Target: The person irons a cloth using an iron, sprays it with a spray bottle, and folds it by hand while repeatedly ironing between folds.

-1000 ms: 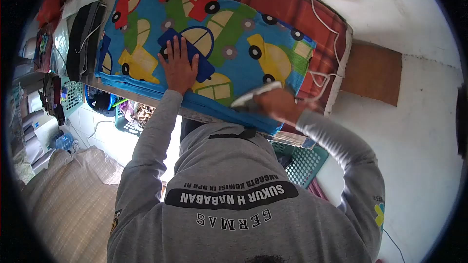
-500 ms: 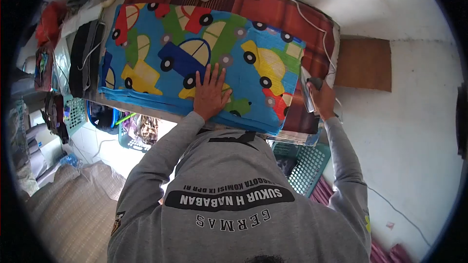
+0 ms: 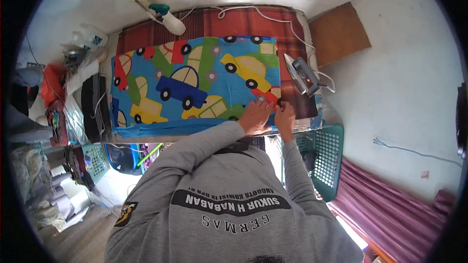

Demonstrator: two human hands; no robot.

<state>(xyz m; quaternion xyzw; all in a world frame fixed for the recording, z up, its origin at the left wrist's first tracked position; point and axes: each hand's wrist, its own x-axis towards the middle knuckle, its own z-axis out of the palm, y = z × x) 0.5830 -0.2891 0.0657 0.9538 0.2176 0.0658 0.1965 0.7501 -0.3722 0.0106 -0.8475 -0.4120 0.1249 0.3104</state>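
A blue cloth printed with colourful cars [image 3: 183, 85] lies folded on the red checked table cover [image 3: 243, 18]. My left hand [image 3: 255, 116] rests at the cloth's near right corner, its fingers bent against the fabric. Close beside it, my right hand [image 3: 284, 117] has its fingers pinched at the cloth's right edge; the cloth's corner seems to be between them. The iron [image 3: 302, 74], with a small red light showing, stands on the cover to the right of the cloth, touched by neither hand.
A white spray bottle [image 3: 173, 22] lies behind the cloth. The iron's white cord runs along the back and right side. Dark folded clothes [image 3: 91, 102] are at the left. Green baskets [image 3: 327, 161] stand below the table; a purple curtain [image 3: 375, 199] hangs lower right.
My right hand has let go of the iron, left it on the cover, and moved to the cloth's near right corner. My left hand has slid right to the same corner. The view has shifted.
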